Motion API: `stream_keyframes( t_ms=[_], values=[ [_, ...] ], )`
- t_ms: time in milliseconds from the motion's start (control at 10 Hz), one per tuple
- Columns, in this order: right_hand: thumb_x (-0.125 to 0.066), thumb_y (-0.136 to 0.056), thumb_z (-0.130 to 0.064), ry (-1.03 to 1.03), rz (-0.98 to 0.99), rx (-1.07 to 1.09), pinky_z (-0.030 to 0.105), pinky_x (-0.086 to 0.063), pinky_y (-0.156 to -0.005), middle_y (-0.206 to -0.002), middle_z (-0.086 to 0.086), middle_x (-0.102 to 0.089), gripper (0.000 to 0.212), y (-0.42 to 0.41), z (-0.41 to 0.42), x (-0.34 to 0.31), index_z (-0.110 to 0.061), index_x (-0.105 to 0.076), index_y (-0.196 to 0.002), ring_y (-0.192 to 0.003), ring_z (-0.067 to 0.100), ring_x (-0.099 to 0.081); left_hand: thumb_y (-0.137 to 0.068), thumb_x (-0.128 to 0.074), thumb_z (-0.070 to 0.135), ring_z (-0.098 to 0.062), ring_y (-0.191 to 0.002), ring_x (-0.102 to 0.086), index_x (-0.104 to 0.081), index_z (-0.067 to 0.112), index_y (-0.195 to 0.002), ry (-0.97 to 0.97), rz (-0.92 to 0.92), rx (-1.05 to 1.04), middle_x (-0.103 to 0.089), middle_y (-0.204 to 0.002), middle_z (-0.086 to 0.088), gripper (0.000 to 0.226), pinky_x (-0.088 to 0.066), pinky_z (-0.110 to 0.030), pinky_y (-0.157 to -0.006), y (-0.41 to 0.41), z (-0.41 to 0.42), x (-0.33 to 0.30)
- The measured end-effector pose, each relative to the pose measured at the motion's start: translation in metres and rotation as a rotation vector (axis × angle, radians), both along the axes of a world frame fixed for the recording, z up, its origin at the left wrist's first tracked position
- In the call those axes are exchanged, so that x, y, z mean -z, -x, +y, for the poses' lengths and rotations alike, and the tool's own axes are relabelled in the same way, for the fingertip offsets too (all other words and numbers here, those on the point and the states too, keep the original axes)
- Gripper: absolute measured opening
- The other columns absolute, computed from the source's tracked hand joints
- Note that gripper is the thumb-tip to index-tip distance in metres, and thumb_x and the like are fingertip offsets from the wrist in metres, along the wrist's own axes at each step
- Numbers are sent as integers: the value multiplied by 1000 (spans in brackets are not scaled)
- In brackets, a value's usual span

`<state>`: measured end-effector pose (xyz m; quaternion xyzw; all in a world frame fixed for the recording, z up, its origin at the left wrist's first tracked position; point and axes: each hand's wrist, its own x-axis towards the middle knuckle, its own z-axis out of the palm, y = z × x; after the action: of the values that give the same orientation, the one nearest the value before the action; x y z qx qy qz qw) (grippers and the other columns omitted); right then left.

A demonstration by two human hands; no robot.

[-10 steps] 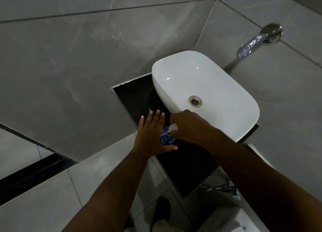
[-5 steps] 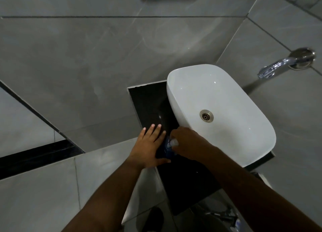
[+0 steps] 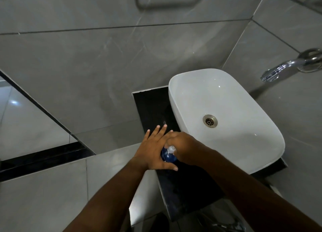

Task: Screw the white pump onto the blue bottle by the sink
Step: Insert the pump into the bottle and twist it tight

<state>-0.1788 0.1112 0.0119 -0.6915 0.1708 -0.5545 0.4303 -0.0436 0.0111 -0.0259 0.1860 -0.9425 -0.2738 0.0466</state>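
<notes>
The blue bottle (image 3: pixel 168 156) stands on the black counter (image 3: pixel 188 188) just left of the white sink (image 3: pixel 226 113). My left hand (image 3: pixel 153 149) wraps its left side, thumb under the front and fingers stretched out behind it. On the bottle's neck sits the white pump (image 3: pixel 171 149), only partly visible. My right hand (image 3: pixel 184 148) is closed over the pump from the right and hides most of it.
A chrome tap (image 3: pixel 285 67) juts from the right wall above the sink. Grey tiled walls close in on the left and behind. The counter's front edge drops to pipework (image 3: pixel 226 225) below.
The view has shifted, so the sink and hands sit further right and lower. My right hand has turned on the pump; my left hand stays on the bottle.
</notes>
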Motion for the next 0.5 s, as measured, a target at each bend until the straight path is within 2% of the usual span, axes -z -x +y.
stream_keyframes(
  t_ms=[100, 200, 300, 400, 500],
  values=[
    [-57, -89, -48, -44, 422, 715, 34, -21, -120, -134, 1, -50, 74, -1, 3, 7, 0, -36, -140, -128, -21, -32, -54, -69, 88, -17, -151, 12, -4, 32, -156, -32, 10, -1, 4, -166, 3, 134, 7, -52, -121, 2, 0, 0],
    [-69, -70, -66, -214, 160, 600, 7, -12, -111, -139, 1, -51, 107, -10, -11, 24, 4, -31, -142, -126, -15, -43, -54, -71, 86, -17, -152, 9, -3, 34, -156, -60, -1, 32, 4, -166, 4, 134, 7, -49, -121, 6, 0, -4],
    [-59, -92, -39, -55, 669, 858, -7, 17, -91, -111, -35, -61, 35, 21, -4, -25, -16, -65, -117, -110, -22, -46, -57, -70, 85, -23, -152, 2, -17, 35, -155, 0, -13, 61, -14, -165, 1, 122, 4, -55, -121, 8, -4, -6],
    [-60, -91, -28, -836, 1328, 823, 31, -22, -115, -125, 5, -63, 38, 8, 1, -33, -15, -56, -127, -121, 15, -55, -60, -63, 87, -25, -151, 10, -23, 32, -154, 103, -9, 63, -20, -164, 0, 116, 17, -56, -116, 10, -5, -6],
    [-64, -83, -42, -932, 1397, 814, 32, -47, -85, -115, 8, -66, 49, -14, -8, -52, -13, -57, -122, -102, 23, -63, -59, -56, 90, -27, -149, 21, -23, 33, -154, 200, 1, 36, -9, -165, 1, 116, 26, -62, -109, 11, -2, -7]
  ],
)
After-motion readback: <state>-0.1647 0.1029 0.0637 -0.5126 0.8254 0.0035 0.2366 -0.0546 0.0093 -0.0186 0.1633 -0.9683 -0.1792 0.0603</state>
